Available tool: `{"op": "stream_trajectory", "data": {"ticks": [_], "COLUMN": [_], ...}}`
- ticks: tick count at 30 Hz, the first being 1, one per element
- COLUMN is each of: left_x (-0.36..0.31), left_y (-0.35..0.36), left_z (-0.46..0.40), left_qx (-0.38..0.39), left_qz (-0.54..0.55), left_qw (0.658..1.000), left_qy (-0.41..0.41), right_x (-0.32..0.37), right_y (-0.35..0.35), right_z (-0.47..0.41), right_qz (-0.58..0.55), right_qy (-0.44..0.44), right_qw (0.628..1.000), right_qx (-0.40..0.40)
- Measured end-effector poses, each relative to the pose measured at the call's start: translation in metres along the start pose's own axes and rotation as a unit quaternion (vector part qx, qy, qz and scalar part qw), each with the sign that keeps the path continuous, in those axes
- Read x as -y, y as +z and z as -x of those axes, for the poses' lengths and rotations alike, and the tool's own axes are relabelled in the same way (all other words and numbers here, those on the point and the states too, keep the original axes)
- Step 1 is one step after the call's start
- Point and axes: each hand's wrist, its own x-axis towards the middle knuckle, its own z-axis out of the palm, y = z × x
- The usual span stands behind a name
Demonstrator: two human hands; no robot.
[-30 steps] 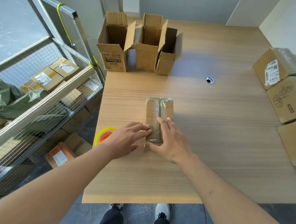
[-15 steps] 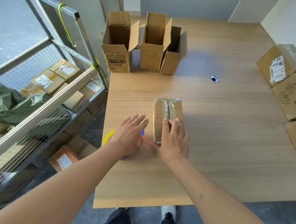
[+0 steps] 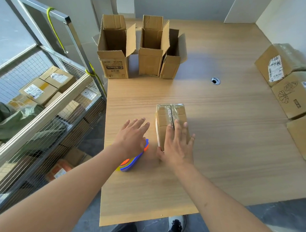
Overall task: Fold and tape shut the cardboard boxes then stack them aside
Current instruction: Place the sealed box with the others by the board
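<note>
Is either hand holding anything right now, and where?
Neither grips. Right hand lies flat on the taped box's near end; left hand hovers open above the tape roll.

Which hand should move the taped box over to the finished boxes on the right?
Right, probably. The right hand already rests flat on the small taped cardboard box, nearer the stacked sealed boxes; the left hand hovers over the tape dispenser.

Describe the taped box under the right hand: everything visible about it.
The taped box is small, oblong, brown cardboard, closed, lying flat near the table's front left. Glossy clear tape runs along its top seam and wraps the far end. The right hand rests flat on its near end, thumb against the left side.
</note>
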Motion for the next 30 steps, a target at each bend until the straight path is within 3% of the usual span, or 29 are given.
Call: {"op": "stream_trajectory", "data": {"ticks": [3,8,18,30], "left_x": [0.001,-0.001,-0.024,-0.133], "left_y": [-0.006,-0.024,-0.109,-0.203], "left_z": [-0.001,0.0,0.013,0.034], "left_qx": [-0.003,-0.016,-0.056,-0.123], "left_qz": [-0.003,-0.006,-0.035,-0.051], "left_qw": [1.0,1.0,0.995,0.985], "left_qy": [0.011,0.022,0.071,0.111], "right_x": [-0.001,-0.002,-0.006,-0.08], "right_y": [-0.007,-0.029,-0.119,-0.239], "right_z": [-0.002,-0.01,0.023,0.077], "right_qz": [-0.07,-0.208,-0.23,-0.221], "right_qy": [0.037,0.185,0.205,0.189], "right_qw": [0.997,0.96,0.95,0.95], "right_qx": [0.005,0.005,-0.046,-0.111]}}
